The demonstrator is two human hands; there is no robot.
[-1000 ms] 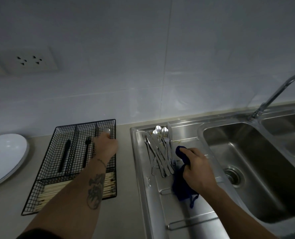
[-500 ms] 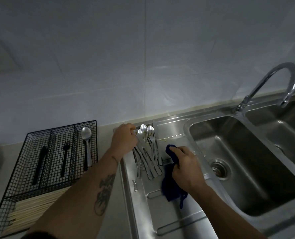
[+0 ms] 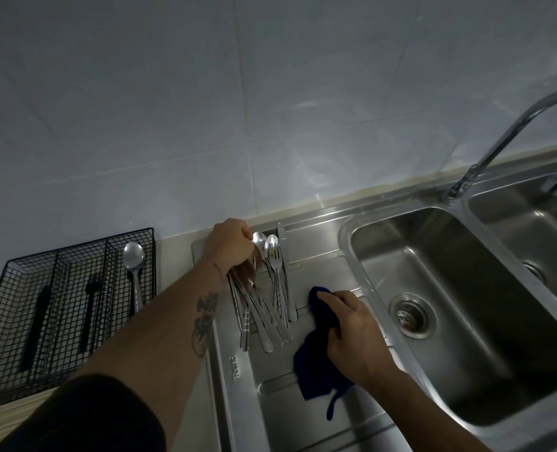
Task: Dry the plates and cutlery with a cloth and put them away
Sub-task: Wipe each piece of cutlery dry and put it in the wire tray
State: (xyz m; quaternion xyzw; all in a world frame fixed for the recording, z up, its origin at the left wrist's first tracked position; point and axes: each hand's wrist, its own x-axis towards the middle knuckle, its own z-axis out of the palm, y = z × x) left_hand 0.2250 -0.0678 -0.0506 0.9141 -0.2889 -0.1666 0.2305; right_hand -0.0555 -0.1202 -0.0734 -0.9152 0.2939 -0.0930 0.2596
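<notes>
A pile of steel spoons, forks and a knife (image 3: 272, 295) lies on the sink's drainboard (image 3: 303, 425). My left hand (image 3: 231, 247) rests on the far left end of the pile, fingers curled around a spoon's bowl end. My right hand (image 3: 352, 331) holds a dark blue cloth (image 3: 314, 367) bunched just right of the cutlery, above the drainboard. A black wire cutlery tray (image 3: 62, 305) stands on the counter at the left; one steel spoon (image 3: 134, 272) lies in its right slot, and black utensils lie in the other slots.
A steel sink basin (image 3: 459, 308) with a drain lies to the right, a second basin beyond it. A curved faucet (image 3: 511, 138) rises at the back right. Pale chopsticks fill the tray's near compartment. The tiled wall runs close behind.
My left hand left a spoon in the wire tray, crossed right to the cutlery pile and closed on a spoon there. The view shifted right; the white plate left the frame.
</notes>
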